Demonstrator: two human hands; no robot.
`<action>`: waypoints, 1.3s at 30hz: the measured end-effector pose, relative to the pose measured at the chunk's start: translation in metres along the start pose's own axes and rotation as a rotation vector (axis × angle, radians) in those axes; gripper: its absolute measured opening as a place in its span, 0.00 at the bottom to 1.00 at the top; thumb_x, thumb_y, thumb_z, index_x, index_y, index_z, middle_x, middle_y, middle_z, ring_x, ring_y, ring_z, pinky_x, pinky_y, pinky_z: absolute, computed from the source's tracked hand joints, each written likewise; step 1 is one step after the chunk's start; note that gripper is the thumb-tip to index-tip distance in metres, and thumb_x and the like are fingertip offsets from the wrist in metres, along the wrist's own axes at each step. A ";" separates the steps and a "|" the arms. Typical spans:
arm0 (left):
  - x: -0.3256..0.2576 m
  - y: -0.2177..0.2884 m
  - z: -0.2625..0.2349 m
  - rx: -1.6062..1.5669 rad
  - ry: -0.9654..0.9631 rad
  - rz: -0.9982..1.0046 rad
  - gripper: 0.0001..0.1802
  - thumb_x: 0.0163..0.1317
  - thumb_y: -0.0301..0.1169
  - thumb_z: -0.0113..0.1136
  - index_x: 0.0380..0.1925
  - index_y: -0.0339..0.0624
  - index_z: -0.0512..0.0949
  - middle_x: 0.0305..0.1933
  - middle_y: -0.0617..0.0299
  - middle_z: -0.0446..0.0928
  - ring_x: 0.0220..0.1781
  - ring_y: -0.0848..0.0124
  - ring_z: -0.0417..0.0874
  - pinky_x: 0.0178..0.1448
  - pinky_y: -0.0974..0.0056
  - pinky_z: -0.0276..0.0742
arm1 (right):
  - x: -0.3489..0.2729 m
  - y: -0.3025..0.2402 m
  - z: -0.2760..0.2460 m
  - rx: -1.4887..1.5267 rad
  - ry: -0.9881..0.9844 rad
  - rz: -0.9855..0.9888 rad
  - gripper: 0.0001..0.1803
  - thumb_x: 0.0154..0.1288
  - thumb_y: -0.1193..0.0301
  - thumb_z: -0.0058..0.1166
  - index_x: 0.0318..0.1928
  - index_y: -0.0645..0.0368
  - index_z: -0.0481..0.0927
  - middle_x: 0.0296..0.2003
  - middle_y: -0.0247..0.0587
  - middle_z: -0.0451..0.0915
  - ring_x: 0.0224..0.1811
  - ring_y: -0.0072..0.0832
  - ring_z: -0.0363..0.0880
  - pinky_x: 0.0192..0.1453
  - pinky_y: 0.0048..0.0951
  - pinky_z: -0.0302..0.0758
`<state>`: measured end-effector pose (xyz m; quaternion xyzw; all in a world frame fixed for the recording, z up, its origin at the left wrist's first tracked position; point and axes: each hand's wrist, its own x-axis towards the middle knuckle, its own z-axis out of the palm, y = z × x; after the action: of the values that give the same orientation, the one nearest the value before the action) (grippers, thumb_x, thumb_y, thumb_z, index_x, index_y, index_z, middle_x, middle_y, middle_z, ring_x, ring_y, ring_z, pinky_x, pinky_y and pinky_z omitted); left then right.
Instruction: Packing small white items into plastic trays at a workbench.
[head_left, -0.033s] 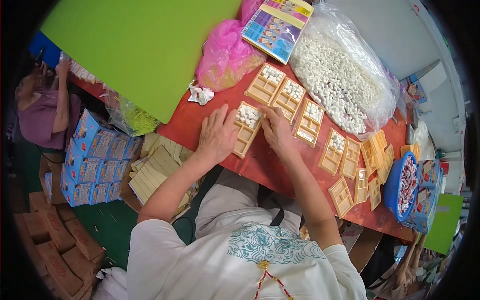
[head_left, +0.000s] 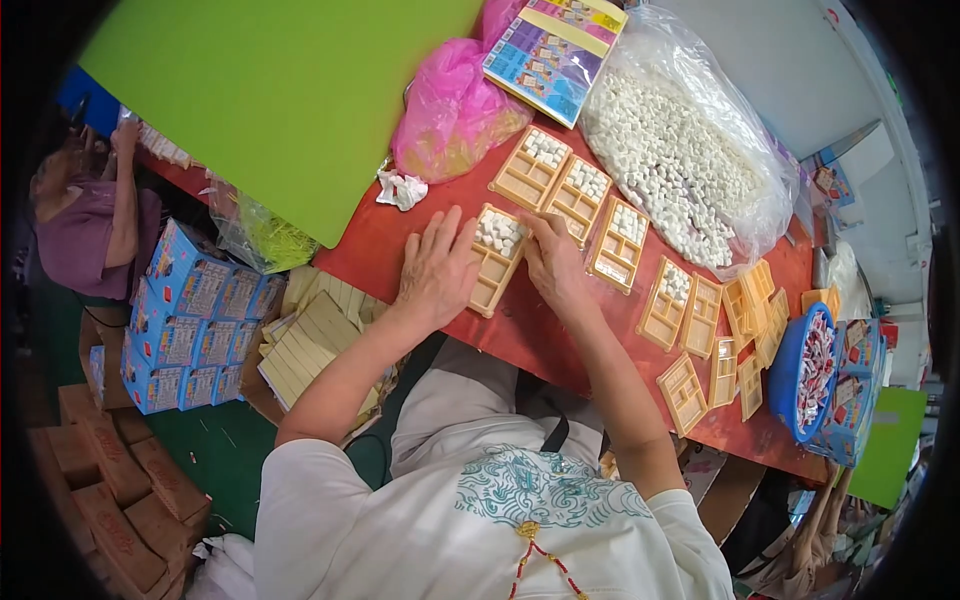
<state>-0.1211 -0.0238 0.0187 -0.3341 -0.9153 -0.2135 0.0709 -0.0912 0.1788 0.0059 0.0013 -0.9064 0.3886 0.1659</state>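
- The tray (head_left: 494, 262), a tan plastic one with compartments, lies on the red table (head_left: 400, 250) straight ahead of the person; every place below is told from it.
- Small white cubes (head_left: 499, 232) fill its far compartment; its near compartments look empty.
- The left hand (head_left: 437, 270) lies flat on the tray's left edge and the table beside it, palm down, fingers spread apart, clamped on nothing.
- The right hand (head_left: 553, 262) touches the tray's right edge, fingers drawn together and curled at the cube compartment; whether they pinch a cube cannot be told.
- Just beyond and to the right of the tray lie three filled trays (head_left: 577, 190) in a row, each with white cubes in one end.
- Farther right of the tray lie more tan trays (head_left: 690, 310), some loaded, some bare and stacked.
- Beyond those, well to the tray's far right, a big clear bag (head_left: 690, 150) holds a mass of white cubes.
- Beyond the tray sits a pink bag (head_left: 450, 110), with a colourful printed card (head_left: 553, 55) near it.
- A crumpled white scrap (head_left: 400, 188) lies just to the tray's far left.
- A large green board (head_left: 280, 90) leans well to the tray's left.
- At the table's far right end, away from the tray, stands a blue basket (head_left: 805, 372).
- Left of and below the tray, off the table, are blue boxes (head_left: 195, 315) and a stack of pale flat pieces (head_left: 310, 335).
- Another person (head_left: 85, 215) in purple sits far to the tray's left.
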 end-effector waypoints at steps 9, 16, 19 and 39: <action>-0.004 -0.004 0.016 0.014 -0.084 0.202 0.34 0.61 0.38 0.59 0.66 0.37 0.64 0.74 0.49 0.57 0.77 0.53 0.53 0.69 0.33 0.50 | -0.017 -0.008 0.004 -0.370 -0.032 -0.201 0.20 0.59 0.74 0.54 0.55 0.58 0.75 0.57 0.45 0.71 0.59 0.40 0.71 0.58 0.40 0.66; 0.010 0.000 0.020 -0.011 -0.108 0.274 0.35 0.60 0.40 0.59 0.65 0.36 0.66 0.73 0.51 0.59 0.78 0.54 0.52 0.71 0.30 0.46 | -0.018 -0.005 0.001 -0.436 0.004 -0.304 0.19 0.62 0.71 0.55 0.55 0.57 0.76 0.60 0.45 0.71 0.60 0.41 0.71 0.58 0.43 0.65; 0.012 0.007 0.022 0.063 -0.157 0.201 0.39 0.61 0.45 0.57 0.69 0.40 0.61 0.75 0.52 0.56 0.78 0.54 0.50 0.73 0.30 0.39 | -0.020 -0.009 -0.006 -0.232 -0.009 -0.163 0.22 0.60 0.69 0.57 0.55 0.58 0.75 0.61 0.48 0.70 0.62 0.42 0.71 0.60 0.44 0.65; 0.050 -0.013 0.026 0.247 -0.348 0.393 0.39 0.65 0.45 0.52 0.72 0.41 0.56 0.79 0.56 0.49 0.80 0.59 0.45 0.77 0.38 0.33 | -0.258 0.027 -0.174 -0.872 0.140 0.309 0.14 0.50 0.77 0.57 0.40 0.60 0.77 0.44 0.44 0.74 0.50 0.41 0.74 0.58 0.41 0.65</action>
<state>-0.1675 0.0086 0.0044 -0.5254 -0.8505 -0.0221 -0.0071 0.2012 0.2874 0.0208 -0.2298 -0.9613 -0.0094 0.1518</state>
